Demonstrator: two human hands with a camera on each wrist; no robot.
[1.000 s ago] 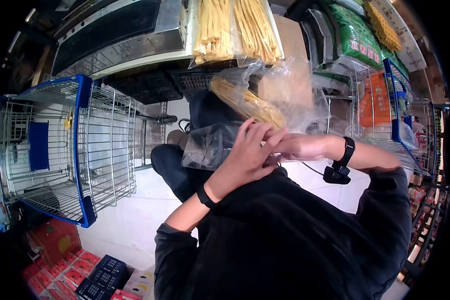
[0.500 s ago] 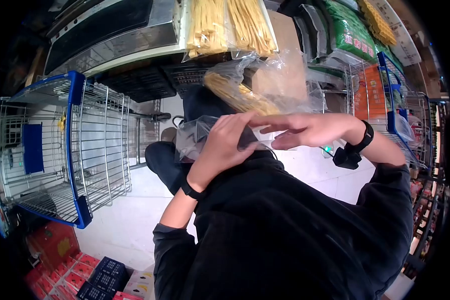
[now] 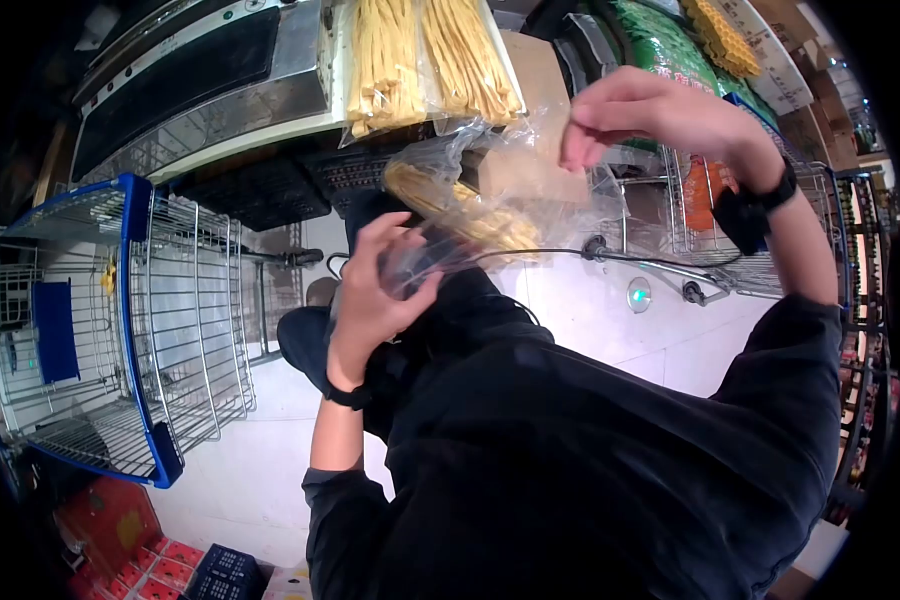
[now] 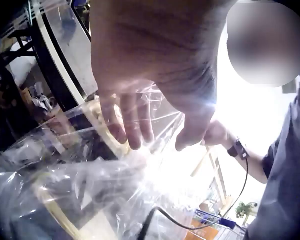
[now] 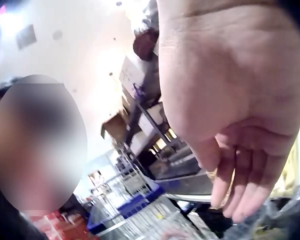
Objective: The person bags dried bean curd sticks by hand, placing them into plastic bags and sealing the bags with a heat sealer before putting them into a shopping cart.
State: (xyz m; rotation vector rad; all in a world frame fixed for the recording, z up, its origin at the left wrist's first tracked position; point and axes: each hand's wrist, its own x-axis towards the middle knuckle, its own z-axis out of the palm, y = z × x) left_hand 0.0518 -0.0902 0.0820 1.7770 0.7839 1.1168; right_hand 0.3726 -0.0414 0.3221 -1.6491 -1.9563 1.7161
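Observation:
Over the lap, my left hand (image 3: pixel 380 290) holds a thin clear plastic bag (image 3: pixel 425 262), with thumb and curved fingers spread apart around the film. In the left wrist view, creased clear film (image 4: pixel 105 175) stretches beside the fingertips, partly lost in glare. My right hand (image 3: pixel 660 120) is raised at the upper right, fingers loosely bent, nothing visible in it. Just beyond the left hand lies a clear bag of long pale yellow strips (image 3: pixel 510 232). More bundles of such yellow strips (image 3: pixel 385 70) lie in plastic on the white-edged shelf behind.
A blue-trimmed wire shopping cart (image 3: pixel 205 330) stands at the left, another cart (image 3: pixel 715 210) at the right. Dark crates (image 3: pixel 260 185) sit under the shelf. Green packages (image 3: pixel 660 45) are stacked at the upper right. A black cable (image 3: pixel 560 250) runs to the right wrist camera.
The hands, together over the bag a second ago, have come apart. The right hand has moved up and right; the left has shifted a little left, still with the plastic bag.

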